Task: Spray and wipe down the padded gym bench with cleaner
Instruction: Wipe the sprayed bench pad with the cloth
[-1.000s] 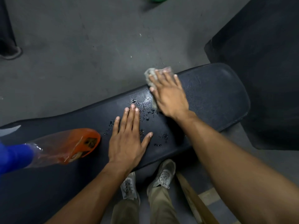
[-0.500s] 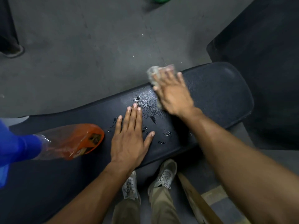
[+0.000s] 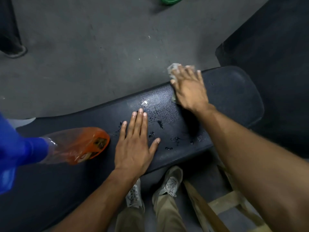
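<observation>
Desk: long black padded vinyl desk (image 3: 234, 91), textured, rounded end. On it: scattered droplets (image 3: 175, 139); clear spray bottle of orange liquid with blue head (image 3: 80, 144); left hand (image 3: 133, 148) flat; right hand (image 3: 189, 91) pressing crumpled pale cloth (image 3: 173, 67).

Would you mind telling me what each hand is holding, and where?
Neither grips anything: the right hand presses flat on the cloth; the left hand rests on the bench.

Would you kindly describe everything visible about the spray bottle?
The spray bottle has a clear plastic body holding orange liquid, a partly visible label near its base, and a blue sprayer head blurred at the frame's left edge. It stands on the black padded bench, left of the flat left hand. Nothing grips it.
</observation>
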{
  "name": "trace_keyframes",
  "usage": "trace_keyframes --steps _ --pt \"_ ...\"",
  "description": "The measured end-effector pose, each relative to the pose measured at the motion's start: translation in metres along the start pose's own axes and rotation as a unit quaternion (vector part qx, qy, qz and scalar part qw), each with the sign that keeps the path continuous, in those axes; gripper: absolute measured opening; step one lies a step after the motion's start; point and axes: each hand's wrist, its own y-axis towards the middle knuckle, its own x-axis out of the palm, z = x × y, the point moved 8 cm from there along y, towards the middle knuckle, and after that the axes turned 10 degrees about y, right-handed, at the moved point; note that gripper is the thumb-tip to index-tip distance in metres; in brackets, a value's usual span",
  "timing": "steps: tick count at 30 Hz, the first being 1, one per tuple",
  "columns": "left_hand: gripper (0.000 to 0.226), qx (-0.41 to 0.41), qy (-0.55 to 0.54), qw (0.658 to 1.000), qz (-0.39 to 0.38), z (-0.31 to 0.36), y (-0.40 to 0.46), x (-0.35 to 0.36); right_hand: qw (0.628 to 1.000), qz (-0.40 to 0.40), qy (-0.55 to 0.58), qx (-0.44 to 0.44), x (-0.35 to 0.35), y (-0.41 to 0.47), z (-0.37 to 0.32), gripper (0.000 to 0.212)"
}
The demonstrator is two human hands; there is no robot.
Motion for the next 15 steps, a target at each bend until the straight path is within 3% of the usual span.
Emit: trace_keyframes --steps 4,7,12,15 --pt "0.087 0.001 0.004 1.000 -0.007 0.001 0.001 0.000 0.985 -0.077 0.001 -0.152 0.032 -0.002 -0.082 0.050" --pt "0.088 0.005 0.003 1.000 -0.007 0.000 0.000 -0.003 0.980 -0.055 -0.020 -0.189 0.031 0.000 -0.081 0.048" --pt "0.087 0.018 -0.001 1.000 0.000 -0.002 0.000 0.000 0.996 -0.019 -0.083 0.002 -0.024 0.031 0.042 0.068" --pt "0.086 0.017 -0.010 1.000 0.003 -0.002 0.000 0.004 0.997 -0.038 -0.064 0.029 -0.032 0.035 0.053 0.064"
